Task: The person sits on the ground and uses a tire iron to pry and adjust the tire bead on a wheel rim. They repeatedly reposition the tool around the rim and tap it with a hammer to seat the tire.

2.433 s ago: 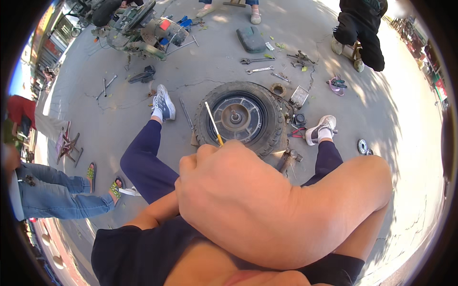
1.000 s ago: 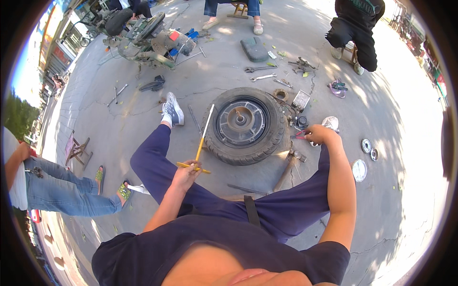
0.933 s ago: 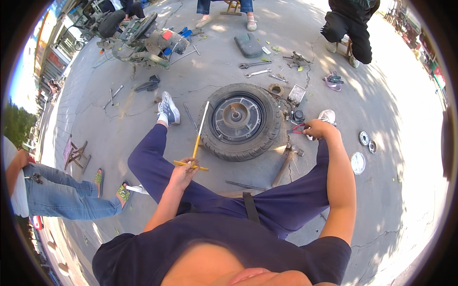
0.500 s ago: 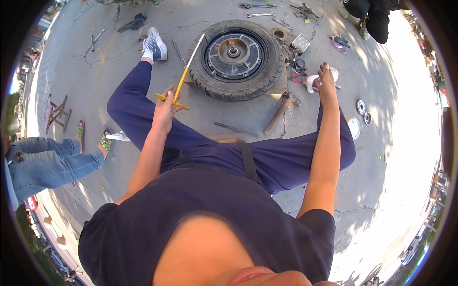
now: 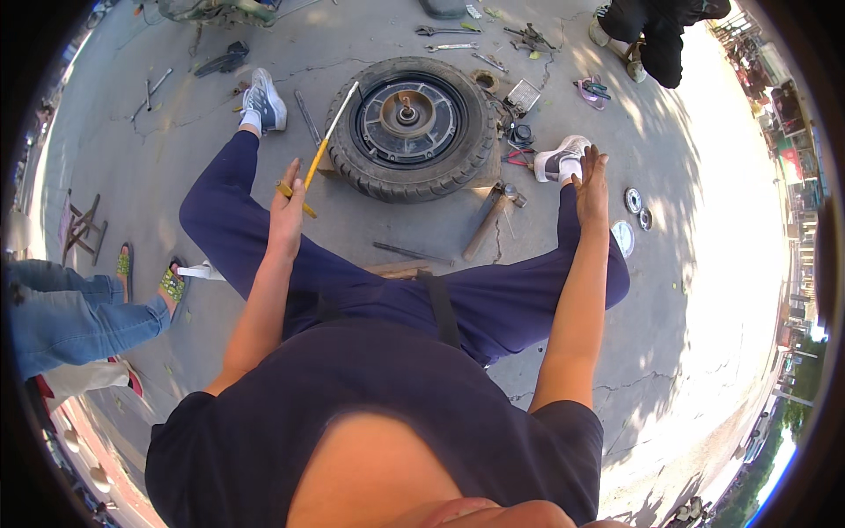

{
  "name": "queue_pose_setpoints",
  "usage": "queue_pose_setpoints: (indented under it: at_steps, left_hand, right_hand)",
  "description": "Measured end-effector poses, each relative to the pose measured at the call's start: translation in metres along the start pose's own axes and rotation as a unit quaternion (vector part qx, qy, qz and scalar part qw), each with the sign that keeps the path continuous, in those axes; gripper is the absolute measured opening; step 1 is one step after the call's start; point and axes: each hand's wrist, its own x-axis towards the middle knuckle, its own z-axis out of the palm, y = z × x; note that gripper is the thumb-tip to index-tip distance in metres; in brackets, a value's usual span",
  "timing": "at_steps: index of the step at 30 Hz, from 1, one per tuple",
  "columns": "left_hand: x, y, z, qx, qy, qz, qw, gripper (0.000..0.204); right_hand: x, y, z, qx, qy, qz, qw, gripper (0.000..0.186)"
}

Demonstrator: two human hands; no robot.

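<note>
My left hand holds a yellow T-handle wrench by its crossbar. The long shaft slants up and away, and its bare metal tip shows against the left side of the tyre. That tyre lies flat on a low support, mounted on a dark hub wheel with a rusty recessed centre and a shaft end standing up. Over my right knee, my right hand is raised with its fingers stretched out and nothing in it. Near it are red-handled pliers.
A hammer and a dark metal bar lie between my legs. Spanners and small parts are scattered beyond the tyre. Two round metal parts sit to the right. People stand at left and far right; a folding stool is at left.
The whole view has shifted, with the wheel now further left and slightly lower. My left hand still has the wrench. My right hand's fingers remain extended, and my right shoe now shows beside it.
</note>
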Motion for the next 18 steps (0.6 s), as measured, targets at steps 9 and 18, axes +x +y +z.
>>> queue_pose_setpoints:
  at_steps: [9, 18]
  left_hand:
    - [0.001, -0.010, 0.004, -0.043, 0.012, -0.013, 0.999, 0.046]
    - [0.003, -0.017, 0.008, -0.061, -0.004, -0.023, 0.998, 0.045]
  right_hand:
    - [-0.005, -0.032, 0.084, -0.049, -0.160, 0.117, 0.979, 0.082]
    - [0.081, -0.209, 0.235, 0.048, -0.254, -0.131, 0.957, 0.058]
